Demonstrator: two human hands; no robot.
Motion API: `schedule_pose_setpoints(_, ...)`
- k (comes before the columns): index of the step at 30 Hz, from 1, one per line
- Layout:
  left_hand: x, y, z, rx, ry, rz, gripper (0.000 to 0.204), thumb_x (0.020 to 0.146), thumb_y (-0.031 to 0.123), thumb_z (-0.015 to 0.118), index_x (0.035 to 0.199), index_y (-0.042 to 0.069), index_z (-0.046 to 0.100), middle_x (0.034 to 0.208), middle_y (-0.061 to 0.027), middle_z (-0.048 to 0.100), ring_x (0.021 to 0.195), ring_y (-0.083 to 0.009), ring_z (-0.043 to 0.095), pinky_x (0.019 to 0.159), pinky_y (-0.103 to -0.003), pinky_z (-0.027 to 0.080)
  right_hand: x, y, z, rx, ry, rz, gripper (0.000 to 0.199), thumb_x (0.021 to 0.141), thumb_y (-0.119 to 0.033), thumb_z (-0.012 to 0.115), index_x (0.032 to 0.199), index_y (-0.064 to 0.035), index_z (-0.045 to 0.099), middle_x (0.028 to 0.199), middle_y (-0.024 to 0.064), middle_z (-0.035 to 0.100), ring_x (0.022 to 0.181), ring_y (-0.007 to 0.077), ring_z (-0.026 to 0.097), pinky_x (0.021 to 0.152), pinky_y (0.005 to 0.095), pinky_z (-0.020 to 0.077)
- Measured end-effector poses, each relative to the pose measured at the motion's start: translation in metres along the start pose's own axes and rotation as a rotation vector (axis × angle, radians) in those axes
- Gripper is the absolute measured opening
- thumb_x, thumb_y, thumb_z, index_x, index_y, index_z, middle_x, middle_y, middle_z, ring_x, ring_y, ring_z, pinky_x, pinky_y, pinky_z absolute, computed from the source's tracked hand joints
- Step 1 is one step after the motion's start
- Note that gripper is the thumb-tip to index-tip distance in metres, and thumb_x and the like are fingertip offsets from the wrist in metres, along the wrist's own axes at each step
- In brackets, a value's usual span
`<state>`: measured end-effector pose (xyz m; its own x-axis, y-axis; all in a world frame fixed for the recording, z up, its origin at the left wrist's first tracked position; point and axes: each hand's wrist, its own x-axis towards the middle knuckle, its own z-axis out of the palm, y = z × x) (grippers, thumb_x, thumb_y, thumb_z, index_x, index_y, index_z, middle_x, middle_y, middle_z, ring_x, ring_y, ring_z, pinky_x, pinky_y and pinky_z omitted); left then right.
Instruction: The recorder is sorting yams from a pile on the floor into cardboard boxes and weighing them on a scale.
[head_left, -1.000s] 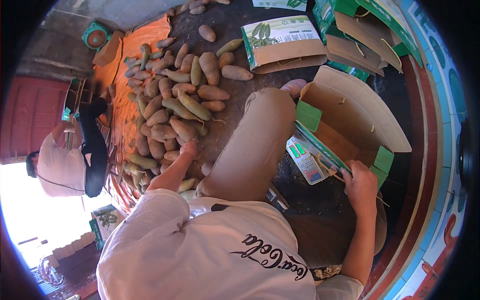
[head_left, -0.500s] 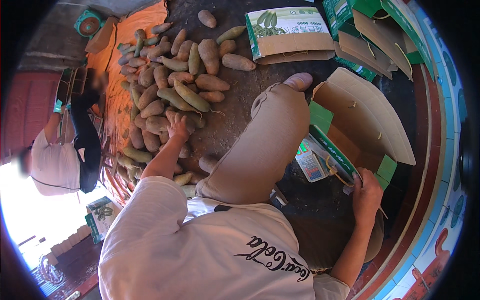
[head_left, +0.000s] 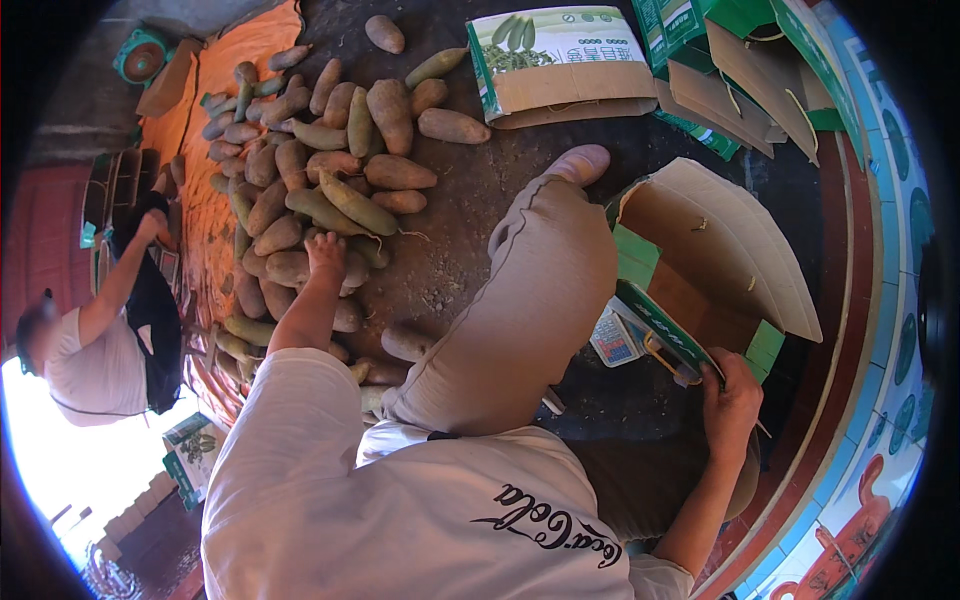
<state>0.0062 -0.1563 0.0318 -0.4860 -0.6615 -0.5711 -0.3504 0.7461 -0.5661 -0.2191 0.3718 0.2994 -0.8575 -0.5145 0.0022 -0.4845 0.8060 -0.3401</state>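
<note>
My left hand reaches into a pile of long, soil-covered radishes, some brown and some green. Its fingers bend over a brown radish, partly hidden by the hand, which still lies in the pile. Green radishes lie just beyond the fingertips. At the right, my right hand grips the near edge of an open cardboard box, thumb pressed against the green printed flap. The box is tipped with its brown inside showing. A scale with a keypad stands beside that flap, partly covered by it.
A closed green-and-white carton lies at the back, with more open cartons at back right. My bent knee rises between pile and box. Another person is at far left by an orange sheet. A tiled wall bounds the right.
The whole view has shifted slightly. My left hand stays at the same part of the pile, fingers more bent. My right hand keeps its grip on the box. The other person's arm has moved up.
</note>
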Motion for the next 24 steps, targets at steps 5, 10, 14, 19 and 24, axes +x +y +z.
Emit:
schedule_pose_setpoints(5, 0.006, -0.005, 0.005, -0.042, -0.048, -0.013, 0.043, 0.079, 0.023, 0.058, 0.12, 0.02, 0.047, 0.119, -0.0049, 0.042, 0.119, -0.024, 0.036, 0.095, -0.047, 0.032, 0.005, 0.001, 0.0, -0.004, -0.006, 0.001, 0.019, 0.07, -0.002, 0.064, 0.087, -0.0062, 0.06, 0.077, 0.0117, 0.058, 0.072, 0.0307, 0.058, 0.064, 0.0364, 0.0449)
schedule_pose_setpoints(10, -0.019, 0.002, 0.007, -0.174, -0.141, -0.005, 0.093, 0.049, 0.028, 0.084, 0.126, 0.013, 0.035, 0.116, -0.0083, 0.048, 0.112, -0.0261, 0.047, 0.089, -0.038, 0.044, 0.008, 0.002, -0.001, 0.008, 0.001, 0.001, 0.019, 0.07, -0.004, 0.065, 0.088, -0.0063, 0.06, 0.077, 0.0114, 0.058, 0.073, 0.0308, 0.058, 0.064, 0.0371, 0.0446)
schedule_pose_setpoints(14, -0.05, 0.012, 0.009, -0.339, -0.184, -0.03, 0.082, 0.055, 0.034, 0.081, 0.122, 0.011, 0.04, 0.116, -0.0111, 0.052, 0.109, -0.0261, 0.052, 0.089, -0.037, 0.045, 0.009, 0.0, -0.003, -0.001, 0.007, -0.028, 0.021, 0.069, -0.004, 0.066, 0.089, -0.006, 0.059, 0.078, 0.0107, 0.059, 0.075, 0.0302, 0.058, 0.065, 0.0377, 0.0442)
schedule_pose_setpoints(19, -0.072, 0.025, -0.019, -0.684, -0.377, -0.035, 0.076, 0.06, 0.046, 0.074, 0.117, 0.001, 0.051, 0.117, -0.0188, 0.054, 0.11, -0.0276, 0.053, 0.088, -0.037, 0.046, 0.005, 0.002, -0.006, 0.049, -0.004, -0.033, 0.022, 0.068, -0.003, 0.066, 0.089, -0.0059, 0.06, 0.078, 0.0109, 0.059, 0.075, 0.03, 0.058, 0.066, 0.0388, 0.044)
schedule_pose_setpoints(24, -0.071, 0.027, -0.047, -1.346, -0.12, -0.008, 0.071, 0.064, 0.041, 0.074, 0.111, -0.007, 0.053, 0.106, -0.018, 0.059, 0.097, -0.026, 0.058, 0.081, -0.035, 0.047, -0.006, 0.019, -0.004, 0.007, -0.036, -0.028, 0.012, 0.072, -0.007, 0.061, 0.083, -0.005, 0.058, 0.077, 0.0127, 0.058, 0.074, 0.0307, 0.058, 0.063, 0.0393, 0.0431)
